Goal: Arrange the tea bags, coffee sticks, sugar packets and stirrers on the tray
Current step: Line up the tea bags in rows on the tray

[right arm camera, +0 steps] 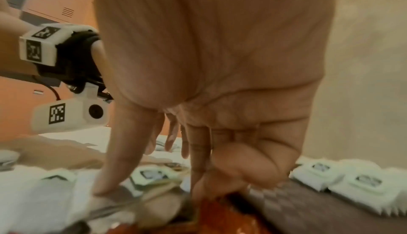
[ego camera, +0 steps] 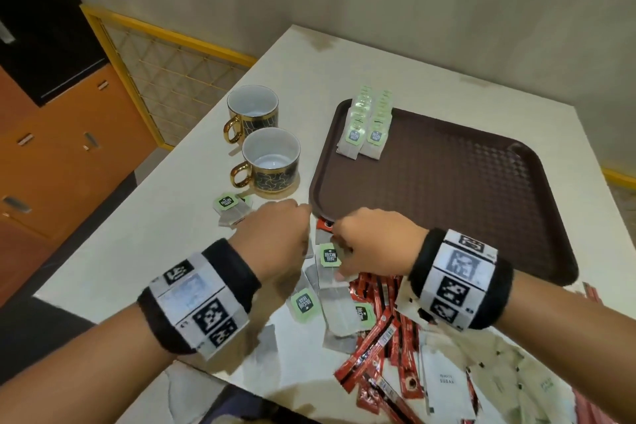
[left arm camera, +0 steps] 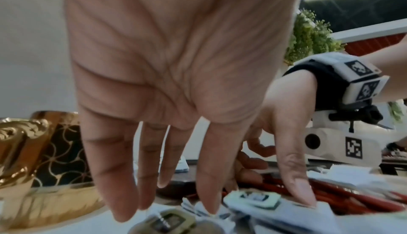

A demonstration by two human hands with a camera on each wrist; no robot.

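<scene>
Brown tray (ego camera: 447,189), centre right of the head view, carries two rows of tea bags (ego camera: 366,124) at its upper-left corner. Loose tea bags (ego camera: 335,306), red coffee sticks (ego camera: 382,341) and sugar packets (ego camera: 444,382) lie lower centre. Left hand (ego camera: 275,234) hovers, fingers straight, holding nothing. Right hand (ego camera: 371,244) presses its thumb on a loose tea bag; its grip cannot be told.

On the table (ego camera: 179,251), the tray (ego camera: 447,189) lies to the right, with two rows of tea bags (ego camera: 366,124) in its far left corner. Two cups (ego camera: 261,141) stand left of the tray, one behind the other. Loose tea bags (ego camera: 339,313) lie before the tray's near left corner, with coffee sticks (ego camera: 378,344) and sugar packets (ego camera: 447,382) to their right.
</scene>
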